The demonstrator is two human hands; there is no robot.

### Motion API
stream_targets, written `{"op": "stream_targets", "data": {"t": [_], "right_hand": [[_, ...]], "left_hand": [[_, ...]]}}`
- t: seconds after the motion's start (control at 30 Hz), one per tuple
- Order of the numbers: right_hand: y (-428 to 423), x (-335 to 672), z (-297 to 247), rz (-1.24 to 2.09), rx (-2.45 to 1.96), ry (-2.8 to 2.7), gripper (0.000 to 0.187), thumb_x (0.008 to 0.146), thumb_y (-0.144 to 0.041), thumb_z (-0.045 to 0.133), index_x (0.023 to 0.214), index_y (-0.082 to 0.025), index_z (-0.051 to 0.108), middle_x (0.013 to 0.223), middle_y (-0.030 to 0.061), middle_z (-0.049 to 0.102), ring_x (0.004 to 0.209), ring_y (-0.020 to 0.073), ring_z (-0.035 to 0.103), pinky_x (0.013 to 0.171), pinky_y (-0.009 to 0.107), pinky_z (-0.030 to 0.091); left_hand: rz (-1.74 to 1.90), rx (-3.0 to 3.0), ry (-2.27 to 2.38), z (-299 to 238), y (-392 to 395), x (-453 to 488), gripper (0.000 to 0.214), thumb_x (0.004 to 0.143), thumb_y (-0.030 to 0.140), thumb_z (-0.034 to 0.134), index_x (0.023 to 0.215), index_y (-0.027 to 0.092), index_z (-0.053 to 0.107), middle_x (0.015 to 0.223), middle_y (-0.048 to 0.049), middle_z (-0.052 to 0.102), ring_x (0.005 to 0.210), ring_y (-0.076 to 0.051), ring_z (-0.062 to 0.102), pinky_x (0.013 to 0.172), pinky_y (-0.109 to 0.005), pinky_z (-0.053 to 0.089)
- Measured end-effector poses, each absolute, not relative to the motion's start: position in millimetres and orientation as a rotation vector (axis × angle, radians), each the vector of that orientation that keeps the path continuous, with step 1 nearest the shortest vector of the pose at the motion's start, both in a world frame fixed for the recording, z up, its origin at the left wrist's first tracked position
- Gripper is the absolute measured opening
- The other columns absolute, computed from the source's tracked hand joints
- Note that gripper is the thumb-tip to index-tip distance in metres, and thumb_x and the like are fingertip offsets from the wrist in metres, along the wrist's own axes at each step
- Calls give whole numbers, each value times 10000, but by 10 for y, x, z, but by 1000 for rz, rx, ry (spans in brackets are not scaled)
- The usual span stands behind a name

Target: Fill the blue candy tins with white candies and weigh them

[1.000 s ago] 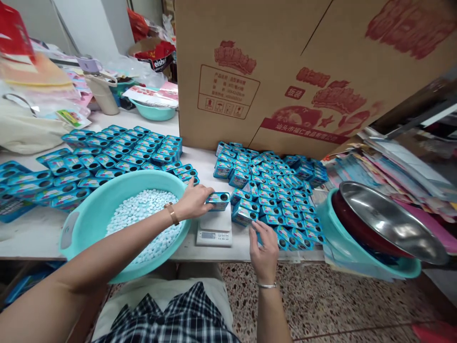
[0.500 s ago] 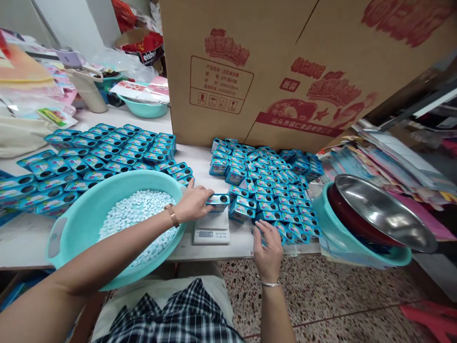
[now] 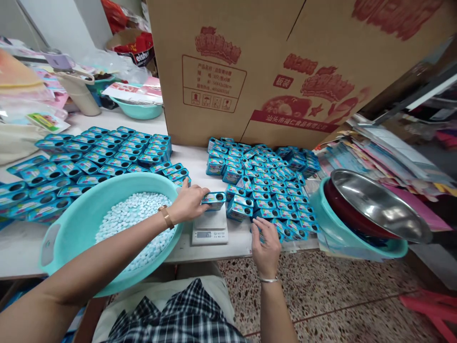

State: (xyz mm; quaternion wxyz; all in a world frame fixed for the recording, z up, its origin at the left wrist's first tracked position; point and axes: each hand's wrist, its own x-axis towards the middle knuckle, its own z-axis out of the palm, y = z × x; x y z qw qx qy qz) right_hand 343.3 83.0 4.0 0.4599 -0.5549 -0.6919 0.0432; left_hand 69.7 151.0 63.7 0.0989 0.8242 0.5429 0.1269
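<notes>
My left hand [image 3: 188, 202] reaches across the bowl, its fingers closed on the end of a small blue candy box [image 3: 215, 198]. The box sits at the back of a white digital scale [image 3: 210, 235], whose display shows digits too small to read surely. Beside the right-hand group of blue boxes [image 3: 266, 204] is my right hand [image 3: 266, 243], its fingers bent and apart, fingertips close to the front boxes. I see nothing held in it. Under my left forearm, a turquoise bowl [image 3: 74, 224] holds many small pale blue candies [image 3: 124, 214].
More blue boxes [image 3: 117, 152] stand in rows behind the bowl. A big cardboard carton [image 3: 214, 119] rises at the back. To the right, a steel bowl [image 3: 378, 202] rests tilted over a turquoise basin [image 3: 316, 205]. Printed sheets [image 3: 374, 162] are piled behind these.
The view has shifted slightly. The left hand still grips the box at the scale, and the display digits now look different. The right hand has barely moved.
</notes>
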Motion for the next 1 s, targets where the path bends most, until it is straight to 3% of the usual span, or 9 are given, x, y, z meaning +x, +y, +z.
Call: {"op": "stream_targets", "data": {"t": [0.33,0.57,0.87,1.0], "right_hand": [[563,3371,-139,286,-1396,-1553,117,896,-177,528,908,-188,644,902,71,642,883,192,611,824,366,499],[388,3275,-330,559,-1403,-1565,172,914,-176,486,803,-199,615,789,40,614,794,173,600,741,308,473],[271,3054,-365,782,-1365,-1878,109,894,-195,531,826,-211,614,1046,97,645,1032,205,617,865,321,498],[215,2921,-359,825,-1335,-2058,69,896,-219,539,890,-219,608,1254,111,591,1123,220,592,920,346,494]], "left_hand": [[477,2471,1703,1050,1570,489,385,834,445,553,1122,196,606,1006,-84,693,1031,-297,611,1107,-602,166],[469,2436,1770,1044,1565,402,418,837,503,534,1119,201,600,1052,-81,687,1064,-299,603,1129,-588,159],[502,2411,1745,904,1555,405,424,840,504,541,1126,196,598,1043,-58,690,1001,-268,620,1116,-496,238],[592,2194,1789,846,1574,463,443,809,527,577,1094,191,630,964,-50,693,905,-258,631,912,-391,436]]}}
